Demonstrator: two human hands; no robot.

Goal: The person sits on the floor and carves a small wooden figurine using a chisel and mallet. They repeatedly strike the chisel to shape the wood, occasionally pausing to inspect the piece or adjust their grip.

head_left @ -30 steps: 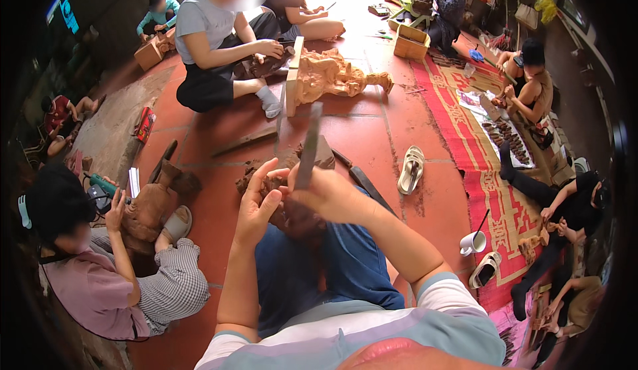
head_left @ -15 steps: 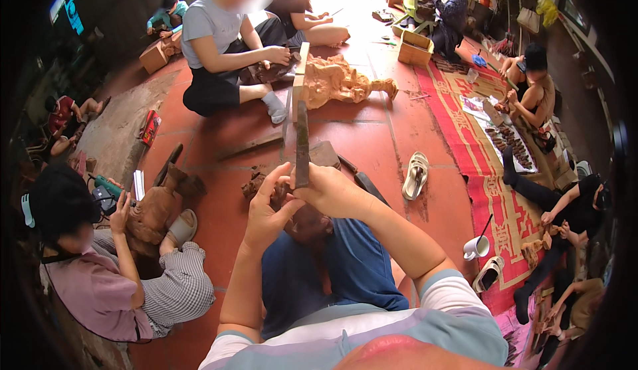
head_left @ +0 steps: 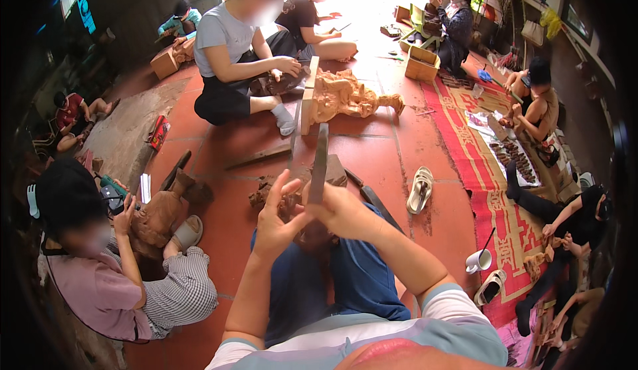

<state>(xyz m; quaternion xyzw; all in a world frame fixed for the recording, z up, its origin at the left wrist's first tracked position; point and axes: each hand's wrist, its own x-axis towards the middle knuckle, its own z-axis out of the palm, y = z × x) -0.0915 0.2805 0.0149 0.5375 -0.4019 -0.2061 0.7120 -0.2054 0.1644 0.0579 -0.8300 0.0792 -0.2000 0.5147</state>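
My right hand (head_left: 349,214) grips the near end of a long, flat, dark bar (head_left: 319,167) that looks like a file or a metal strip. The bar points away from me and leans slightly right. My left hand (head_left: 276,217) is open beside it, fingers spread and raised, thumb close to the bar's held end; I cannot tell if they touch. Beyond and below my hands, a dark carved wood piece (head_left: 264,194) rests in front of my knees, partly hidden. Farther out lies a reddish carved wooden figure (head_left: 352,95) on its side, with a pale base board (head_left: 309,95).
Long dark tools lie on the tiles (head_left: 258,158), and another tool (head_left: 372,197) lies right of my hands. A sandal (head_left: 420,189) and a white mug (head_left: 478,261) stand right, near a red patterned mat (head_left: 492,204). Several people sit around, one close left (head_left: 93,277).
The view has shifted slightly, so the surroundings appear lower and farther right. The bar now leans to the right. My left hand's fingers have spread out more beside it.
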